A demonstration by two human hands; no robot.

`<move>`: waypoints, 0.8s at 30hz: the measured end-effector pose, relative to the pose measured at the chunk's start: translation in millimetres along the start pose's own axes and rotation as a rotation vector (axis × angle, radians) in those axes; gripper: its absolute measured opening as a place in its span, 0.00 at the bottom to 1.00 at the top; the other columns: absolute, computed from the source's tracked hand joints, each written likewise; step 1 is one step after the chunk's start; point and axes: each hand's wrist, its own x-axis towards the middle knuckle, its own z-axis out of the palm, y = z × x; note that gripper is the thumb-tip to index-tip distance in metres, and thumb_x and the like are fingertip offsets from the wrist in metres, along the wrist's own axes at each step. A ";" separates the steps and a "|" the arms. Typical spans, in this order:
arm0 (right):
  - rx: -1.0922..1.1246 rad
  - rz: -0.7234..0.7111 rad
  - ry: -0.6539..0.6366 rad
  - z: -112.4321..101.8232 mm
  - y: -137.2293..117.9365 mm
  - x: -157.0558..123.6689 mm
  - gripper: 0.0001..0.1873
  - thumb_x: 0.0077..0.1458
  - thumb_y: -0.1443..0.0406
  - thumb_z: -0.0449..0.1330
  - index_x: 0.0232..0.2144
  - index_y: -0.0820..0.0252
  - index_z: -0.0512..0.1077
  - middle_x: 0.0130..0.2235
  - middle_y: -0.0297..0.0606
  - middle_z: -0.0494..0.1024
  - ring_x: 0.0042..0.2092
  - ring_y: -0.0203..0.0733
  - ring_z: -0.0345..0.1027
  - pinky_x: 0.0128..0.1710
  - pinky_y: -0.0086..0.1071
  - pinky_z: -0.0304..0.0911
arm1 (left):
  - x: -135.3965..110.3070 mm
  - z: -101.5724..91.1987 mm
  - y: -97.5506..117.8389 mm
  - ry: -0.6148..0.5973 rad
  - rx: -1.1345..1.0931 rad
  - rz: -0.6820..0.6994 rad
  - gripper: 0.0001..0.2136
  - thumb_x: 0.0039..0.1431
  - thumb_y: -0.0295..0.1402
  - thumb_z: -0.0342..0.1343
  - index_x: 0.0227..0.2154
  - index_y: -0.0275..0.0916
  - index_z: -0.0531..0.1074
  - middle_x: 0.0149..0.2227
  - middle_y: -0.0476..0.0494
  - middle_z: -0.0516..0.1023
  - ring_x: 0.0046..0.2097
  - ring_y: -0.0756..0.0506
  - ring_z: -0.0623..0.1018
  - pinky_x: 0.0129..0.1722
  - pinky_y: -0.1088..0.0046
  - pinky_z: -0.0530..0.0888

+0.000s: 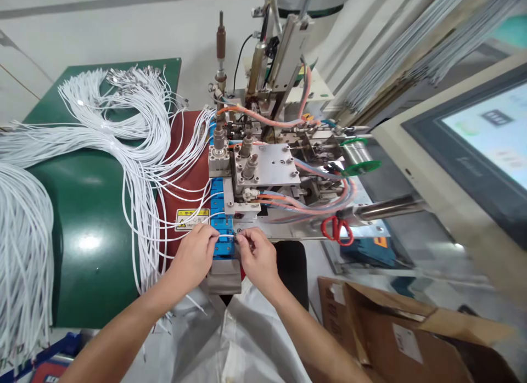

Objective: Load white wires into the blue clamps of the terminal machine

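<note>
A white cable [225, 236] lies across one of the blue fixture blocks [223, 248] at the near end of the machine's track. My left hand [194, 254] is closed in a pinch on this cable, just left of the block. On the right side of the block, my right hand [258, 255] pinches the cable's end, whose tip is mostly hidden by the fingers. Other white cables rest in the blue blocks farther back. They run left into a large bundle of white cables [142, 152].
Behind the hands stands the machine [267, 163] with metal plates and orange hoses. Red-handled scissors [337, 231] and a green wire spool [357, 157] are to the right. A screen [489, 119] overhangs the right side, above a cardboard box [382, 328]. A green table [90, 268] is left.
</note>
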 end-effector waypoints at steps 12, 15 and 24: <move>0.003 -0.006 -0.156 -6.6 9.3 12.7 0.12 0.56 0.62 0.47 0.26 0.58 0.66 0.28 0.35 0.71 0.31 0.38 0.64 0.31 0.29 0.58 | 0.4 2.7 -1.2 0.018 0.031 0.052 0.07 0.57 0.23 0.46 0.30 0.38 0.68 0.31 0.46 0.71 0.35 0.47 0.72 0.37 0.68 0.70; -0.152 -0.131 -0.153 -7.3 8.2 17.9 0.15 0.59 0.60 0.44 0.25 0.58 0.66 0.28 0.36 0.70 0.32 0.39 0.64 0.33 0.30 0.56 | 0.4 2.2 -1.9 0.020 0.033 0.073 0.08 0.57 0.23 0.45 0.30 0.38 0.68 0.31 0.46 0.71 0.35 0.47 0.72 0.37 0.68 0.70; -0.018 -0.014 -0.031 17.6 14.1 11.4 0.19 0.59 0.59 0.42 0.18 0.56 0.56 0.17 0.27 0.57 0.21 0.34 0.53 0.22 0.27 0.50 | -5.9 9.5 -2.7 0.069 0.252 0.124 0.10 0.58 0.23 0.44 0.33 0.37 0.70 0.32 0.43 0.73 0.37 0.44 0.72 0.39 0.63 0.70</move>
